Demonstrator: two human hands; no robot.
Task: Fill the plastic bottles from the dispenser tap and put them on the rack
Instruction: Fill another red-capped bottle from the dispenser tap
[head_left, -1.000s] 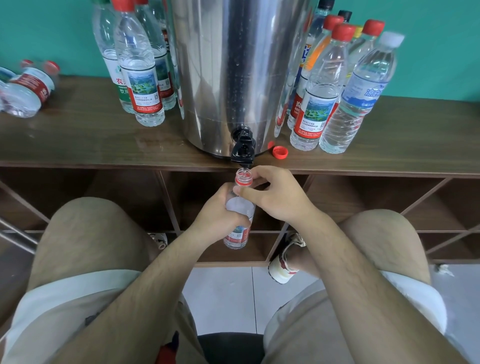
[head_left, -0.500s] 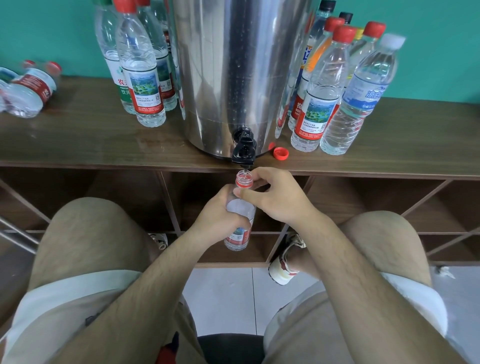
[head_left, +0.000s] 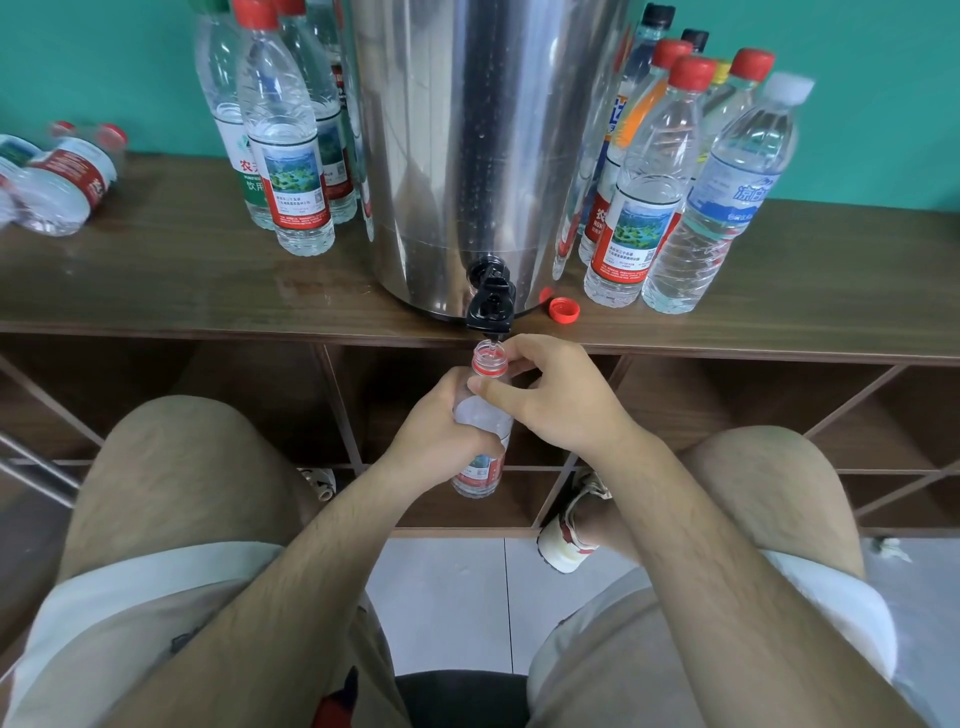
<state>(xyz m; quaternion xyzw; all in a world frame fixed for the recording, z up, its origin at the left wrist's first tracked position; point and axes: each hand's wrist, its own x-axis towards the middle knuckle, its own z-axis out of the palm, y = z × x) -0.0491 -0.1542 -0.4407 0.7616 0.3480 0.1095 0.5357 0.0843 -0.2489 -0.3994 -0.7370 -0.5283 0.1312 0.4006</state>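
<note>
1. At 12 o'clock on the wooden rack top (head_left: 156, 280): steel dispenser (head_left: 483, 156), beaded with droplets, with black tap (head_left: 491, 304) jutting past the front edge at its 6 o'clock.
2. At 10 o'clock of the tap: cluster of upright capped bottles (head_left: 288, 156), clear, with red and green labels; fill levels hard to read.
3. At 9 o'clock, far along the top: red-capped bottles lying on their sides (head_left: 62, 182).
4. At 2 o'clock of the tap: second upright cluster (head_left: 639, 208), mostly red caps, one black, one yellow. White-capped bottle (head_left: 722, 208) at its outer edge, holding clear water.
5. Just at 3 o'clock of the tap: loose red cap (head_left: 564, 309) on the wood, open side toward the camera.
6. Directly at 6 o'clock of the tap: uncapped plastic bottle (head_left: 480, 473), upright, mouth just under the spout. Level inside hidden by fingers and label.
7. Left hand (head_left: 436, 421) wrapped round the bottle's middle from 8 o'clock, fingers curled tight on it.
8. Right hand (head_left: 558, 397) at 3 o'clock of the neck, thumb and curled fingers pinching just below the red collar ring.
9. Behind both hands, under the top: dark wooden compartments (head_left: 249, 395).
</note>
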